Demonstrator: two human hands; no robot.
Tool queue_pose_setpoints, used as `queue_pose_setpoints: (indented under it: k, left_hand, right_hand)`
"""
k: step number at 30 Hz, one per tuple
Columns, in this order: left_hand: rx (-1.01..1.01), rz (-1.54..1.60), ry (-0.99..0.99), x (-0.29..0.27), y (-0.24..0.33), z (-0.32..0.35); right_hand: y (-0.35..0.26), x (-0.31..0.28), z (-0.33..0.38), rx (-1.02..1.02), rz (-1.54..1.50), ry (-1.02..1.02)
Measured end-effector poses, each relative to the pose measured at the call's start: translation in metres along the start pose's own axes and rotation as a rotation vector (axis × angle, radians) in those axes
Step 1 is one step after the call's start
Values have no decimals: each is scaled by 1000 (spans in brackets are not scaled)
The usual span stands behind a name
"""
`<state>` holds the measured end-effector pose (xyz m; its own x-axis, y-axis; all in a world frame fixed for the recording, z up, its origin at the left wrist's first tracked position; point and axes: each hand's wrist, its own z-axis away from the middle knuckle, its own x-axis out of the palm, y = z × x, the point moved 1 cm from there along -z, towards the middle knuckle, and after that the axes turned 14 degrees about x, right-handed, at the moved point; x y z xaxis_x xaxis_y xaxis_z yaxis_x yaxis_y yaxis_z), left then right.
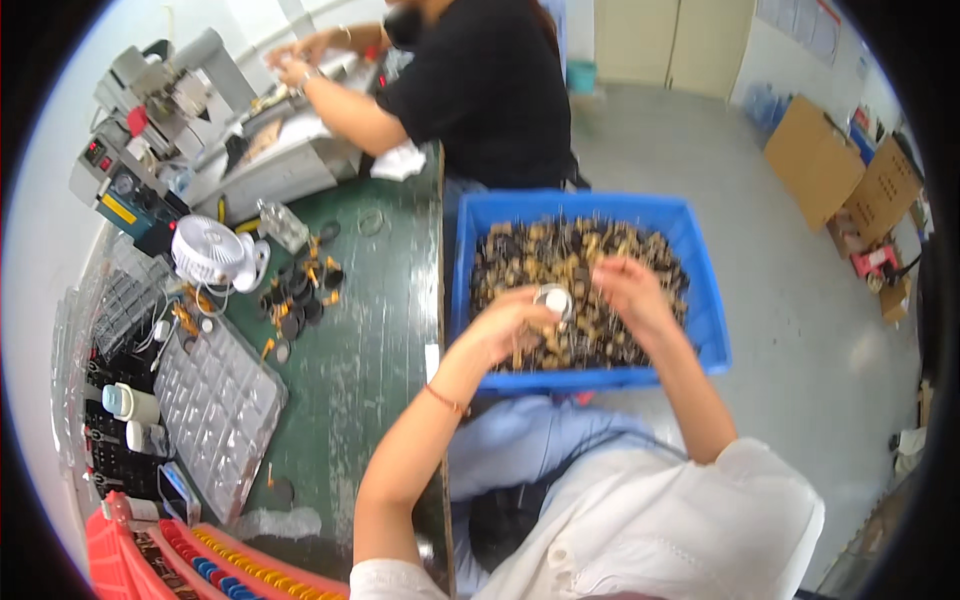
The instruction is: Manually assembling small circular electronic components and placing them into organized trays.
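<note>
My left hand (508, 327) is closed on a small round part (555, 302) with a white centre and a silvery rim, over a blue bin (712, 330). A little to the right, my right hand (634, 295) hovers above the same bin with its fingers curled together. Whatever those fingertips may hold is too small to make out. Many small tan and black pieces with thin wire-like leads (590, 345) fill the bin beneath both hands.
Left of the bin stands a green worktable (350, 400) bearing black discs with orange tabs (292, 300), a clear compartment tray (220, 400) and a white fan (207, 248). A person in black (480, 100) works beyond. Cardboard boxes (815, 165) stand at the right.
</note>
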<state>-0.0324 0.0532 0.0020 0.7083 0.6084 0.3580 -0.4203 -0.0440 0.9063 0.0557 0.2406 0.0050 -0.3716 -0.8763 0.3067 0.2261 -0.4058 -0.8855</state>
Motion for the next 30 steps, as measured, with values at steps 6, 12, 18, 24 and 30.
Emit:
queue_pose_setpoints:
  k: [6, 12, 18, 24, 30]
  left_hand:
    - [54, -79, 36, 5, 10, 0]
    - [155, -243, -24, 1, -4, 0]
    - [186, -341, -31, 2, -8, 2]
    - [216, -388, -26, 0, -5, 1]
    - [268, -503, -38, 6, 5, 3]
  right_hand:
    - [7, -12, -9, 116, -247, -90]
    - [16, -7, -8, 179, -184, -124]
    - [22, -1, -5, 185, -141, -129]
    - [23, 0, -12, 193, -84, -113]
    - [17, -1, -9, 121, 121, -43]
